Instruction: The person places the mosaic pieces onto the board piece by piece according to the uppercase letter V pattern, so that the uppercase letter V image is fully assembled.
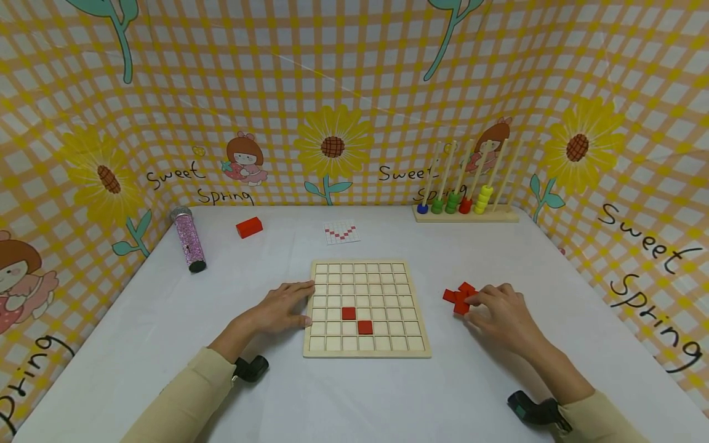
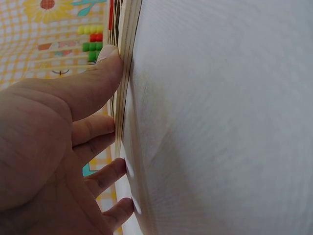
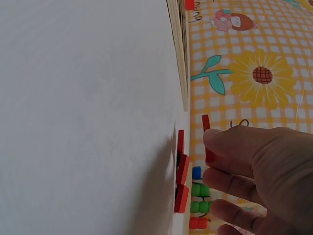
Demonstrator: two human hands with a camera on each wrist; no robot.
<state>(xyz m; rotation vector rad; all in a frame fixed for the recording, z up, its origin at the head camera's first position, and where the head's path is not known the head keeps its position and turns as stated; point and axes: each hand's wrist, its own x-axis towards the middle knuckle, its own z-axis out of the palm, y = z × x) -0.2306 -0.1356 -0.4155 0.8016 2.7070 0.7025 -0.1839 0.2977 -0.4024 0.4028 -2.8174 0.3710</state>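
A wooden grid board (image 1: 362, 354) lies on the white table, with one red square tile (image 1: 348, 314) in a cell and a second red tile (image 1: 365, 327) one row nearer and one column to the right. My left hand (image 1: 281, 307) rests against the board's left edge, thumb and fingertips touching its side. To the right of the board my right hand (image 1: 506, 320) is over a small pile of red tiles (image 1: 461, 300). Seen from the right wrist, its thumb and finger pinch a red tile (image 3: 206, 122), raised off the table.
Behind the board lies a small card (image 1: 341, 232) with a red V pattern on a grid. A red block (image 1: 249, 227) and a glittery pink microphone (image 1: 189, 240) lie at the back left. A wooden bead-and-peg counting stand (image 1: 465, 218) is at the back right.
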